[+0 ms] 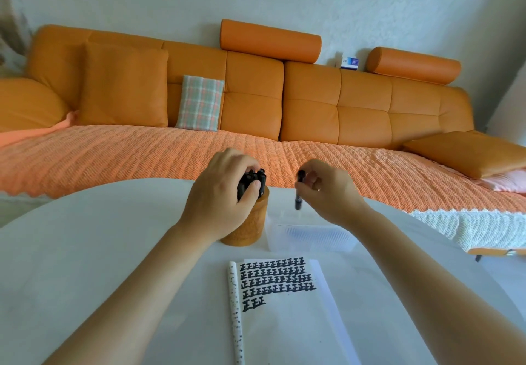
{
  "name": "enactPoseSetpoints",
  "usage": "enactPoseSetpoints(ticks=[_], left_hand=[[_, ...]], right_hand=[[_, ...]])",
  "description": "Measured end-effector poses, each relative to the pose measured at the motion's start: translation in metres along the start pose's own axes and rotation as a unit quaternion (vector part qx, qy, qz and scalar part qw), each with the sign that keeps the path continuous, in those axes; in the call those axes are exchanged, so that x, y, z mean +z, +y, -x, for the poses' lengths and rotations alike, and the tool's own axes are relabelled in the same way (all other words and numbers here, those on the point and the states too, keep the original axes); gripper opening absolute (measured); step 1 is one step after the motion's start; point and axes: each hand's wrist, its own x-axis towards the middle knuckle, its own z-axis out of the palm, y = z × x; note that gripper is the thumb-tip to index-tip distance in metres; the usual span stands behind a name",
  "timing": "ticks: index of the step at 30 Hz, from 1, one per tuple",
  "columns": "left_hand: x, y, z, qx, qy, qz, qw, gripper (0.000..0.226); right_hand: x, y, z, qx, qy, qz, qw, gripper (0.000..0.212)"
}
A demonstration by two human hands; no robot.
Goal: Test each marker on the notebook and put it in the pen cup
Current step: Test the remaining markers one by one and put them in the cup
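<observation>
Now right grip (327, 191) pinches the marker (297, 200), surely light and stiff, near its top, left grip (222, 194) clasping the bundle (254, 178) in the pen cup (252, 229).

- Under the left grip (225, 191), the pen cup (247, 228) stands on the tabletop (85, 251), with markers (253, 179) in it.
- Right of that, the right grip (324, 191) holds one marker (298, 196) above a box (310, 238).
- The notebook (284, 322) lies nearer than both grips.
- The sofa (313, 108) stands behind both.
</observation>
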Motion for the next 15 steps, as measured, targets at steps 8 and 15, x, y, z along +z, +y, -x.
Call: enactPoseSetpoints(ticks=[8, 15], left_hand=[[0.003, 0.028, 0.042, -0.007, -0.109, 0.014, 0.994, 0.038], [-0.002, 0.032, 0.068, -0.002, -0.142, -0.046, 0.989, 0.016]], right_hand=[[-0.010, -0.013, 0.060, 0.048, 0.003, -0.226, 0.973, 0.013], [0.005, 0.002, 0.091, 0.085, -0.061, -0.269, 0.958, 0.015]])
